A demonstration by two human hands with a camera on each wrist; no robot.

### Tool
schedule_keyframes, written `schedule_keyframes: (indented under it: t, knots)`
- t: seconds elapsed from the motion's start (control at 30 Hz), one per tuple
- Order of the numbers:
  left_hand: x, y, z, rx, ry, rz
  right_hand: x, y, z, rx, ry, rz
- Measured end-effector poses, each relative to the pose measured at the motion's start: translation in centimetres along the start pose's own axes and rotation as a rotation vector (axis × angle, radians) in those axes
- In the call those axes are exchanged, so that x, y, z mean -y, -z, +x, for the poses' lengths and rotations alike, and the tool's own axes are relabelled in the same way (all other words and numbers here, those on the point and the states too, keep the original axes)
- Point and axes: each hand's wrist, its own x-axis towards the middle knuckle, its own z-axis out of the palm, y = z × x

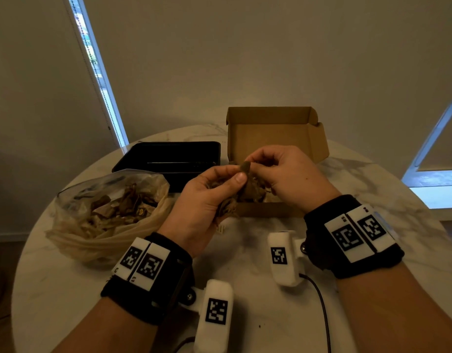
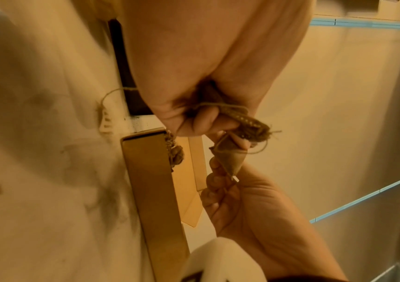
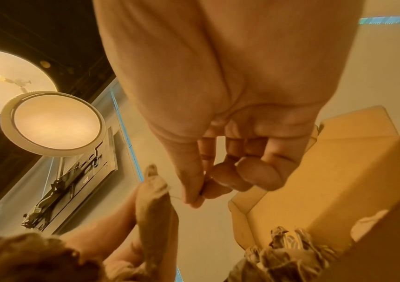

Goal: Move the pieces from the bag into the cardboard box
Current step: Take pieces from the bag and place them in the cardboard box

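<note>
Low over the front edge of the open cardboard box (image 1: pixel 270 133), my two hands meet. My left hand (image 1: pixel 235 174) grips a small bunch of brown pieces (image 2: pixel 249 124) tied with twine. My right hand (image 1: pixel 255 165) pinches one brown piece (image 1: pixel 245 166) at the top of that bunch, between thumb and fingertips. In the left wrist view this is a triangular piece (image 2: pixel 230 158) hanging below my left fingers. Some pieces (image 3: pixel 290 248) lie inside the box. The clear plastic bag (image 1: pixel 107 212) lies open on the left with several brown pieces in it.
A black tray (image 1: pixel 169 159) stands behind the bag, left of the box. Everything rests on a round white marble table (image 1: pixel 245 250). A black cable (image 1: pixel 321 301) trails across the table near my right wrist. A small tag (image 1: pixel 220 228) lies in front of the box.
</note>
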Motion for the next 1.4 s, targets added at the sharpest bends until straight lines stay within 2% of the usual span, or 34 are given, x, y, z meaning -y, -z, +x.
schedule_keyframes:
  t: [0.23,0.37,0.47,0.53,0.63,0.7,0.8,0.93,1.07,1.23,1.4]
  knots:
    - [0.0,0.6,0.4,-0.217,-0.057,-0.005,0.2,0.0,-0.2,0.027,-0.02,-0.014]
    - [0.2,1.0,0.6,-0.301,-0.033,-0.027,0.9,0.0,-0.6,0.107,0.041,-0.04]
    - [0.4,1.4,0.8,-0.33,-0.002,0.047,1.3,-0.1,-0.7,0.126,0.115,-0.035]
    - [0.5,1.5,0.8,-0.325,0.023,0.083,1.4,-0.1,-0.8,0.135,0.157,-0.033]
    - [0.5,1.0,0.4,-0.205,0.081,0.153,1.3,0.0,-0.8,0.106,0.2,-0.056]
    - [0.5,0.7,0.1,-0.106,0.115,0.185,1.0,0.2,-0.6,0.067,0.185,-0.039]
    - [0.5,0.2,0.0,-0.03,0.107,0.17,0.4,0.7,-0.2,0.029,0.093,-0.016]
    - [0.1,0.0,0.2,-0.041,0.062,0.022,0.1,0.7,0.0,0.039,-0.111,0.204]
    - [0.1,0.6,0.4,-0.113,0.036,-0.024,0.3,0.3,-0.2,0.127,-0.255,0.494]
    - [0.3,1.1,0.6,-0.165,0.028,-0.024,0.3,0.1,-0.3,0.25,-0.266,0.653]
    - [0.3,1.1,0.6,-0.156,0.021,-0.015,0.2,-0.2,-0.4,0.215,-0.175,0.494]
